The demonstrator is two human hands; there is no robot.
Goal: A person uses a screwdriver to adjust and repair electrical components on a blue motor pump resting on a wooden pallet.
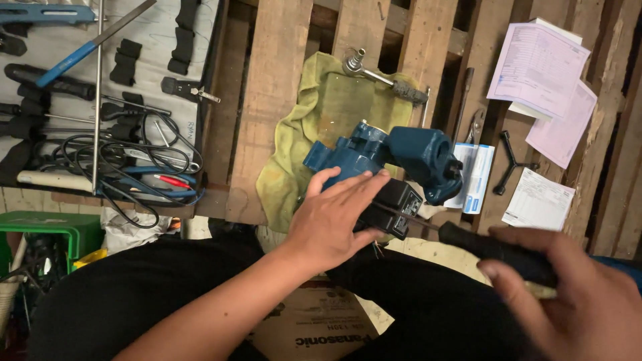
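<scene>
A blue cast-metal pump body lies on a yellow-green cloth spread over a wooden pallet. A black box part is fixed to its near side. My left hand lies flat on the pump and the black box, fingers spread, steadying them. My right hand grips the black handle of a screwdriver. Its thin shaft reaches left, and the tip meets the black box.
A ratchet-like metal tool lies at the cloth's far edge. Papers, a small box and a black Y-shaped wrench lie to the right. A tool board with cables is at the left, a green crate below it. Cardboard rests between my knees.
</scene>
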